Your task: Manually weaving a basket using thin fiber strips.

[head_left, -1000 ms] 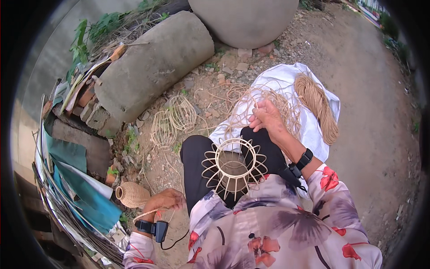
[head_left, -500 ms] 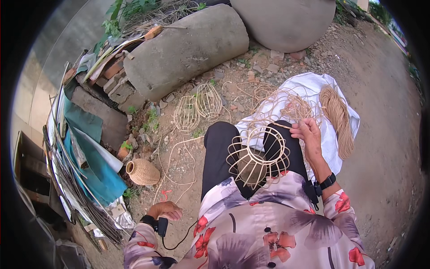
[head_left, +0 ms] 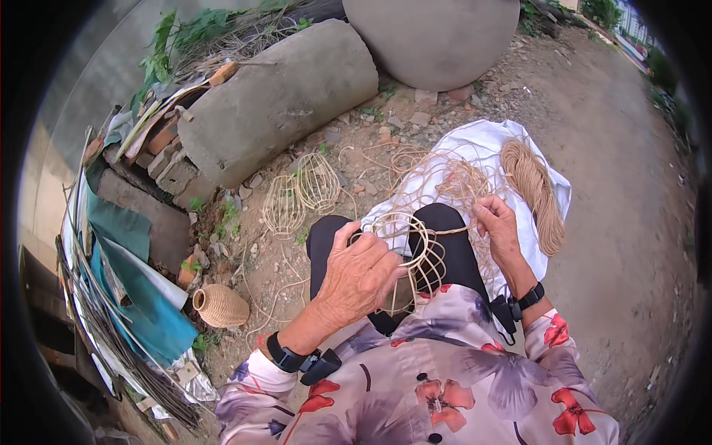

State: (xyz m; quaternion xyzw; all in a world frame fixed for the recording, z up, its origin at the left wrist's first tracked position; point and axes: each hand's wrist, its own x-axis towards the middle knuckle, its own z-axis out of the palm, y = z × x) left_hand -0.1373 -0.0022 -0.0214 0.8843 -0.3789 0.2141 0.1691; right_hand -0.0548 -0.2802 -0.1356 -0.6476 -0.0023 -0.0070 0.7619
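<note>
A pale wire or cane frame [head_left: 432,261], shaped like a small open basket, rests in my lap between my knees. My left hand [head_left: 360,268] grips its left side, fingers curled over the ribs and hiding part of them. Between finger and thumb, my right hand [head_left: 498,226] pinches a twisted tan cord [head_left: 451,231] that runs to the frame's rim. Beyond my right knee, loose cord lies in a tangle [head_left: 463,178] on a white sack [head_left: 493,133]. A thick skein of tan cord [head_left: 535,194] lies at the sack's right side.
Two similar bare frames, one [head_left: 319,183] beside another [head_left: 283,208], stand on the dirt ahead. A cord-wrapped vase [head_left: 222,305] lies at left. Concrete pipe [head_left: 282,96], a rounded concrete piece [head_left: 437,37], teal sheeting [head_left: 133,237] and thin sticks [head_left: 122,337] surround the spot.
My left hand has come up from low on the left and taken hold of the frame. My right hand keeps its pinch on the cord. The whole view has shifted slightly.
</note>
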